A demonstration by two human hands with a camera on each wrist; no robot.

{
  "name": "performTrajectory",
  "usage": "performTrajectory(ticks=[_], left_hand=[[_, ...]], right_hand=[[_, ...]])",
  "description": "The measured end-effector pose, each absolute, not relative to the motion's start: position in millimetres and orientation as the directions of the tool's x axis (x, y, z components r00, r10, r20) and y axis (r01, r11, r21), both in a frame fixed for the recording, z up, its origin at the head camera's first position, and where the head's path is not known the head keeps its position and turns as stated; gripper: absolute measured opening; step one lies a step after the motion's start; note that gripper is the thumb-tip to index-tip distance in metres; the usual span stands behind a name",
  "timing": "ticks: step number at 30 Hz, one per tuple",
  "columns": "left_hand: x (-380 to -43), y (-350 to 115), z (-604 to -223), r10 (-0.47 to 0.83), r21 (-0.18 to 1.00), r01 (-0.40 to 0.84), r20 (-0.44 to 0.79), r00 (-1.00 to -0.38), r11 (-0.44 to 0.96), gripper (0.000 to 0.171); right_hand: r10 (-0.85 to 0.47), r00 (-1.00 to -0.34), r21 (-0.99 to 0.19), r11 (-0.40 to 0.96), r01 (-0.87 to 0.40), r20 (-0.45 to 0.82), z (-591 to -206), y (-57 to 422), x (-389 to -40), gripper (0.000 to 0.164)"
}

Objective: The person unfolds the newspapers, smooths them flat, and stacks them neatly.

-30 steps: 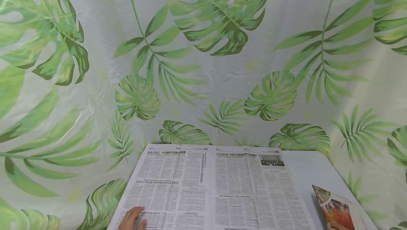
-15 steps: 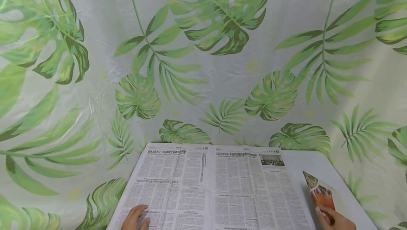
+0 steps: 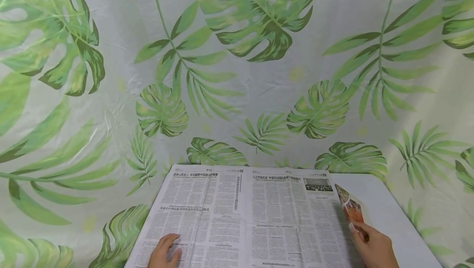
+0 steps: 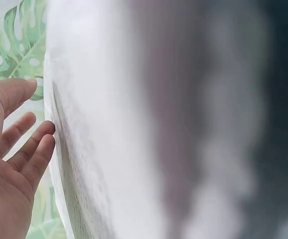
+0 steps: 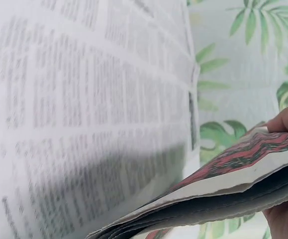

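right hand (image 3: 374,245), lower right of the head frame: clamped on a folded paper piece (image 3: 352,209), with the thumb on one face and fingers on the other, as the right of the right wrist frame showed; left hand (image 3: 164,252), lower left of the head frame: holding nothing, its fingers loosely extended and spread apart, the thumb set off to one side; in the head frame it lay over the left page, though whether it pressed on the paper could not be told.

the folded paper piece stood tilted, its colored picture turned partly toward the left of the frame; at the lower middle of the right wrist frame its lower edge showed several layers, slightly parted; it overlapped the right edge of a spread newspaper (image 3: 266,214), but contact between the two could not be confirmed; a shadow (image 5: 114,172) fell on the print beside it.

the newspaper filled the lower middle of the head frame, creased down its center; a white tabletop (image 3: 396,214) showed at lower right; a leaf-patterned cloth (image 3: 259,82) filled the upper frame.

the step in hand was judged to be bringing the piece in beside or over the newspaper; the next move appeared to call for a steady pinch, a flatter angle for the piece, and the left hand ready to hold the sheet.
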State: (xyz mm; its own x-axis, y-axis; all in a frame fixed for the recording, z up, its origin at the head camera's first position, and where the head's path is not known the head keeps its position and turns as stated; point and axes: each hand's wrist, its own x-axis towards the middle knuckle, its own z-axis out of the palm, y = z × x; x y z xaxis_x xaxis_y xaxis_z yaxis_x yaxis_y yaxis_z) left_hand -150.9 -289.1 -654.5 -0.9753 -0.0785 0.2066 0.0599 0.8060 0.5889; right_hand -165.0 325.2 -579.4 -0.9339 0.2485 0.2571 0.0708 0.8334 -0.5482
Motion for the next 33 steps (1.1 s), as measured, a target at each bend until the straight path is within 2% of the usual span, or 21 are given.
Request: performTrajectory(ticks=[9,15,23,33], left_hand=[[-155,-280,-656,-0.072,0.609,0.057,0.185,-0.98,0.791,0.038],[-158,-271,-655,-0.057,0.649,0.051,0.144,-0.988,0.759,0.037],[-161,-259,-655,-0.024,0.65,0.098,0.176,-0.984,0.753,0.039],[-167,-245,-654,0.046,0.659,0.118,0.125,-0.991,0.742,0.039]], right_hand=[[0.224,-0.962,-0.574,0.813,0.096,0.157,-570,302,-180,0.039],[0.189,-0.967,-0.607,0.794,0.048,0.17,-565,282,-190,0.031],[0.144,-0.964,-0.618,0.786,-0.026,0.224,-565,261,-200,0.027],[0.113,-0.98,-0.692,0.721,-0.032,0.163,-564,232,-206,0.027]])
